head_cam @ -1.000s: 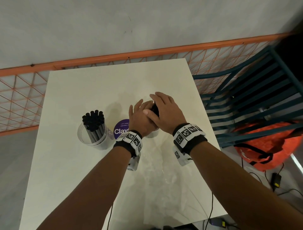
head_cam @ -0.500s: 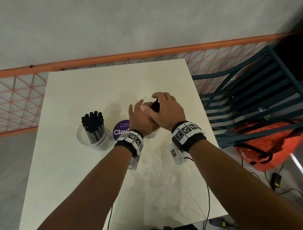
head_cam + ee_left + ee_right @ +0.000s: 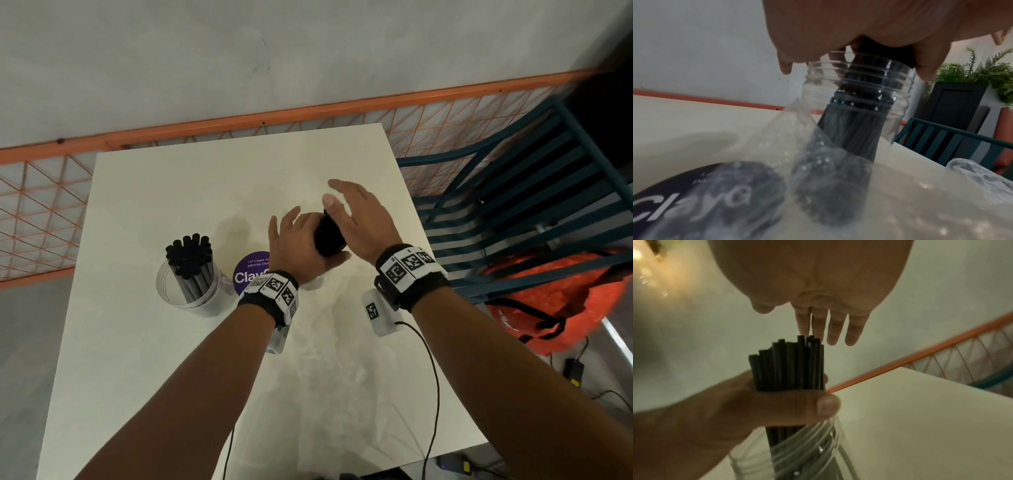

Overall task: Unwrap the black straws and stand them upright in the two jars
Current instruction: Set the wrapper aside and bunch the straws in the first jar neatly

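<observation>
Over the jar (image 3: pixel 857 100), left hand (image 3: pixel 301 250) holds straws (image 3: pixel 789 368) upright.

Standing on the table (image 3: pixel 144 342), toward its left side: a jar (image 3: pixel 191 291) holding a bundle of straws (image 3: pixel 190 263) upright. Lying just right of that jar: a round label (image 3: pixel 251 272). Further right, resting in a second jar (image 3: pixel 857 91): another straw bundle (image 3: pixel 789 366), being gripped above the rim by the left hand (image 3: pixel 301 250). Hovering over that bundle's tops: the right hand (image 3: pixel 359 219), fingers straight. Lying right of the second jar: crumpled wrapping (image 3: pixel 980 177).
</observation>
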The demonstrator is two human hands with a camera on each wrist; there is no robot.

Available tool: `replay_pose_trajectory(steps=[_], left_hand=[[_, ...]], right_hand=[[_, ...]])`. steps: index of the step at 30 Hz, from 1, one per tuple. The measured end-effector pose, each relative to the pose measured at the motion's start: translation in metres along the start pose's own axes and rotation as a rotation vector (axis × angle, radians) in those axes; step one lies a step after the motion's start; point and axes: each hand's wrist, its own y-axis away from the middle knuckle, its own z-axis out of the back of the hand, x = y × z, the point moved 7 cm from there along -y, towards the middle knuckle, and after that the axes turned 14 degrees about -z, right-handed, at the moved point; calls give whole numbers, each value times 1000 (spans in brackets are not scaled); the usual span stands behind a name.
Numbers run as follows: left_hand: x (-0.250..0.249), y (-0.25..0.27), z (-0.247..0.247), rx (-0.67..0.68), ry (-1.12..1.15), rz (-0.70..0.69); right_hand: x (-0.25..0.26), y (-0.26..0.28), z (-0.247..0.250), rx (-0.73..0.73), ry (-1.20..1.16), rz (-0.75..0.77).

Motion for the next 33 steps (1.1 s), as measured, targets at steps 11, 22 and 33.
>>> replay_pose_trajectory(steps=[11,22,33], left_hand=[[-8,8,4,-5,-20,32],[4,4,5,86,-28,81],[4,-3,10,42,-2,45]], right_hand=[[3,16,-26,34,40,5],[3,12,-27,48,162,-91],[1,12,-27,89,279,-100]])
